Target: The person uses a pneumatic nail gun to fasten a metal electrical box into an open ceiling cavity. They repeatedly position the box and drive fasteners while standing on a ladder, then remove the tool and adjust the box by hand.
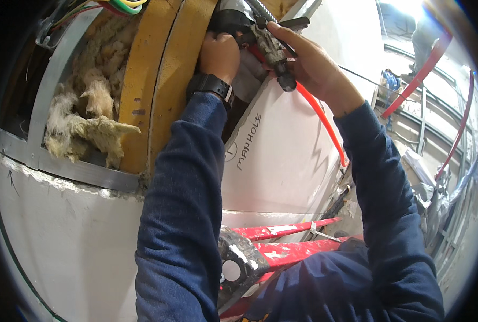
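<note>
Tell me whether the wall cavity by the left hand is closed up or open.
Open. Beside the left hand, the wall cavity has no board over it: tufts of yellowish insulation hang out past the grey metal framing.

— What kind of place is this?

— A building site. The wall [287, 155] is bare white board with no paint, and part of it is open.

— What is inside the open part?

— Fluffy yellow wool [91, 115], grey metal strips [46, 96] and wires [118, 6].

— Anything else?

— A red ladder [282, 249] with paint spots stands by the wall. Far to the right there are more metal strips [422, 126], long red pipes [418, 80] and a messy floor [426, 177].
</note>
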Tool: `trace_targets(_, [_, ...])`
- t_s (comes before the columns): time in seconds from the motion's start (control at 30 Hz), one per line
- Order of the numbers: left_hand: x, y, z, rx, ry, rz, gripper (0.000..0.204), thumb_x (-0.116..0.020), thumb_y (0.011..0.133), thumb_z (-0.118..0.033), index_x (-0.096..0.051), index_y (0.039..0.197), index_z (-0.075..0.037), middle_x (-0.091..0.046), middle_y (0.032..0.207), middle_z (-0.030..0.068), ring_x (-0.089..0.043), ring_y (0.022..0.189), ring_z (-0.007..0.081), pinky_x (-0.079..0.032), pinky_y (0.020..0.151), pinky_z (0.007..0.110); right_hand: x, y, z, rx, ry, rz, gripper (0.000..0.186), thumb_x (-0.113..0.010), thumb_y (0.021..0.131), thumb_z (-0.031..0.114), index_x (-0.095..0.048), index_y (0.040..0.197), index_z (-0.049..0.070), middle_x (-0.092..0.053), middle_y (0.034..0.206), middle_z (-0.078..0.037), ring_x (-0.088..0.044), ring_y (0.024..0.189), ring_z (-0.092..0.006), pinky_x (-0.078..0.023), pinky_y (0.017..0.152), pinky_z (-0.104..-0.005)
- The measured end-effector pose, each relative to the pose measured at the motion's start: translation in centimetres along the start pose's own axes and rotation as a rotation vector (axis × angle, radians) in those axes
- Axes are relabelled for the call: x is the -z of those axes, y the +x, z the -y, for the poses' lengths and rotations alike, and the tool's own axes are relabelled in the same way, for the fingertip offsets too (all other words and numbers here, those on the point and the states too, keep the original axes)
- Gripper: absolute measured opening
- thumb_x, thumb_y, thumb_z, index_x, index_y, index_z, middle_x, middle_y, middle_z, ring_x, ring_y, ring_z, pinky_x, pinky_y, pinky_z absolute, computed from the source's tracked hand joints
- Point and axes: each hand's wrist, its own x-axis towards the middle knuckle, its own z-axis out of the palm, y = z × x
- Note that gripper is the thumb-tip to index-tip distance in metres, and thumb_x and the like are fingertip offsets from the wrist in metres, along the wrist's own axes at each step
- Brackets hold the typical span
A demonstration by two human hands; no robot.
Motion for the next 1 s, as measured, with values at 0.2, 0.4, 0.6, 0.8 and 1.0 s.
trace_targets(0.2, [0.8,-1.3,-2.7,0.294,-0.196,0.099,0.027,-0.046,0.091,-0.015,-0.068,0.102,-0.003,-0.068,0.087,0.0070,-0.063,0.061,0.0163,-0.050,0.047,0.032,0.5,1.4,-0.2,-0.092,0.169,0.049,0.065,-0.064,0.101,0.052,-0.055,0.134,-0.003,-0.069,0.108,-0.015,-0.074,0.082,-0.0221,-0.063,0.064,-0.0333])
trace_targets(0.4, [1.0,-1.3,-3.6,0.302,-0.175,0.111,0.029,-0.045,0.091,-0.015,-0.069,0.103,-0.004,-0.068,0.089,0.0071,-0.065,0.064,0.0176,-0.053,0.050,0.034,0.7,2.0,-0.4,-0.167,0.089,-0.080,0.063,-0.060,0.103,0.052,-0.053,0.133,-0.004,-0.071,0.107,-0.016,-0.076,0.085,-0.0226,-0.064,0.062,-0.0330])
trace_targets(0.6, [0.8,-1.2,-2.9,0.321,-0.200,0.119,0.031,-0.044,0.092,-0.015,-0.069,0.106,-0.003,-0.069,0.091,0.0083,-0.065,0.066,0.0187,-0.055,0.054,0.035,1.1,2.8,-0.9,-0.146,0.149,0.007,0.062,-0.061,0.103,0.052,-0.057,0.128,-0.005,-0.071,0.105,-0.015,-0.075,0.083,-0.0212,-0.063,0.061,-0.0320])
trace_targets(0.8, [0.2,0.0,-1.1,0.081,-0.093,0.117,0.033,-0.045,0.091,-0.015,-0.070,0.101,0.002,-0.071,0.087,0.0148,-0.068,0.067,0.0252,-0.056,0.064,0.038,0.9,1.1,-0.3,-0.197,0.006,-0.096,0.056,-0.063,0.102,0.050,-0.062,0.126,-0.001,-0.071,0.101,-0.011,-0.071,0.073,-0.0171,-0.059,0.060,-0.0275])
trace_targets(1.0, [0.4,-0.6,-1.6,0.254,-0.180,0.127,0.030,-0.043,0.093,-0.010,-0.069,0.104,-0.002,-0.071,0.089,0.0094,-0.066,0.065,0.0168,-0.055,0.054,0.032,-0.8,-0.7,2.7,0.288,-0.865,-0.377,0.056,-0.065,0.100,0.052,-0.068,0.116,-0.002,-0.070,0.087,-0.009,-0.063,0.067,-0.0143,-0.049,0.060,-0.0250])
